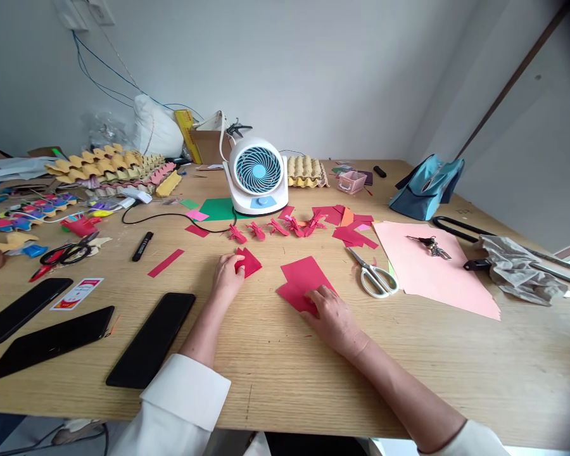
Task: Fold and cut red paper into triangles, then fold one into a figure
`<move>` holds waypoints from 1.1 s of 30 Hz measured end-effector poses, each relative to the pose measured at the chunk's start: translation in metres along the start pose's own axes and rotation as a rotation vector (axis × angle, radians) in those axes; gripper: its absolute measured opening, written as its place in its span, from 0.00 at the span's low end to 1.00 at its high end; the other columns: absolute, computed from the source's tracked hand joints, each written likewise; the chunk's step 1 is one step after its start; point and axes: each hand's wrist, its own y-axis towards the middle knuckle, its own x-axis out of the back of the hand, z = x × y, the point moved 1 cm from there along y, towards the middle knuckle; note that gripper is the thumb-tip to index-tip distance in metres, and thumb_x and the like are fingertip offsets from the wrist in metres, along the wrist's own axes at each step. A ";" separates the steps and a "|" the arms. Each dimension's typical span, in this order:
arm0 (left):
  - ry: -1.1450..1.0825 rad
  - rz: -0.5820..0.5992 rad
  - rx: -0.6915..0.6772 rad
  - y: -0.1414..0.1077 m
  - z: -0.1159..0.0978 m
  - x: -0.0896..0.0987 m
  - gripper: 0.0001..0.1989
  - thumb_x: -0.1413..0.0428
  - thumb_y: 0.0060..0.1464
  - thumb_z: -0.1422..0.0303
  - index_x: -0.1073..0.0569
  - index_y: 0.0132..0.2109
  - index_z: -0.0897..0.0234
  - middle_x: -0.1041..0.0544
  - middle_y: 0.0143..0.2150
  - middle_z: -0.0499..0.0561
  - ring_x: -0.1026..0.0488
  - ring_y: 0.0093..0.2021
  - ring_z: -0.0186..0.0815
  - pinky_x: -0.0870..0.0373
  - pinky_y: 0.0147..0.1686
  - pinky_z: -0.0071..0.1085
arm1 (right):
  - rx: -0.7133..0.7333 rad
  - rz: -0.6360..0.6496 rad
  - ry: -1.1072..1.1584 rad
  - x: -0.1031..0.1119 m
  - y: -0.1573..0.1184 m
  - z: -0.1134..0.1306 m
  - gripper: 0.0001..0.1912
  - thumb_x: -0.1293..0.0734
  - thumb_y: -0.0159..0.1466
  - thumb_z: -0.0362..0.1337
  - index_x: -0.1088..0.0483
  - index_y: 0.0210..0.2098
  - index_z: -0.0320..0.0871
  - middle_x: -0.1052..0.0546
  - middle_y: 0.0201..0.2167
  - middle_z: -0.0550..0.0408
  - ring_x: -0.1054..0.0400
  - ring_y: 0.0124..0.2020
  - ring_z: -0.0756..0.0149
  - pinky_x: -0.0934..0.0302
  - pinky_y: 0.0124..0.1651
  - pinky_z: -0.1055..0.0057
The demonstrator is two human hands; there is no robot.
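Right fingers (pixel 321 295) bend close together over loose red sheets (pixel 304 273), which uneven dragging could skew; left fingers' (pixel 226 261) pinch, I cannot tell

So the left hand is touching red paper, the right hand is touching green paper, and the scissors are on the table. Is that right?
Almost! The head view shows that the paper at the right hand is red, not green. The left hand is touching red paper, and the scissors are on the table.
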 end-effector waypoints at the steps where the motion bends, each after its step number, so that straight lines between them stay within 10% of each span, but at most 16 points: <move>1: 0.010 0.004 -0.005 0.000 0.000 0.000 0.12 0.46 0.50 0.75 0.24 0.42 0.62 0.28 0.50 0.59 0.30 0.53 0.46 0.37 0.59 0.42 | -0.007 0.011 0.039 0.001 0.000 0.000 0.07 0.33 0.62 0.36 0.30 0.41 0.44 0.27 0.39 0.49 0.31 0.41 0.60 0.39 0.43 0.67; 13: 0.082 -0.024 0.030 -0.002 -0.001 0.000 0.21 0.46 0.55 0.68 0.31 0.56 0.66 0.26 0.51 0.63 0.27 0.50 0.46 0.32 0.52 0.42 | 0.049 -0.100 0.327 0.011 0.001 -0.002 0.05 0.36 0.61 0.31 0.33 0.38 0.45 0.25 0.33 0.55 0.32 0.35 0.65 0.40 0.39 0.70; 26: 0.122 -0.026 0.022 -0.005 -0.011 0.003 0.21 0.45 0.54 0.67 0.31 0.56 0.65 0.25 0.51 0.63 0.29 0.53 0.49 0.34 0.53 0.44 | -0.520 -0.453 0.244 0.043 0.024 -0.117 0.13 0.36 0.59 0.41 0.30 0.43 0.44 0.23 0.30 0.54 0.30 0.31 0.62 0.41 0.34 0.69; 33: 0.202 -0.027 -0.073 -0.013 -0.030 0.010 0.22 0.47 0.55 0.69 0.31 0.57 0.65 0.28 0.53 0.63 0.32 0.55 0.53 0.35 0.54 0.46 | -0.414 -0.510 0.052 0.040 0.025 -0.118 0.17 0.37 0.62 0.39 0.30 0.49 0.42 0.24 0.47 0.45 0.30 0.46 0.54 0.38 0.46 0.61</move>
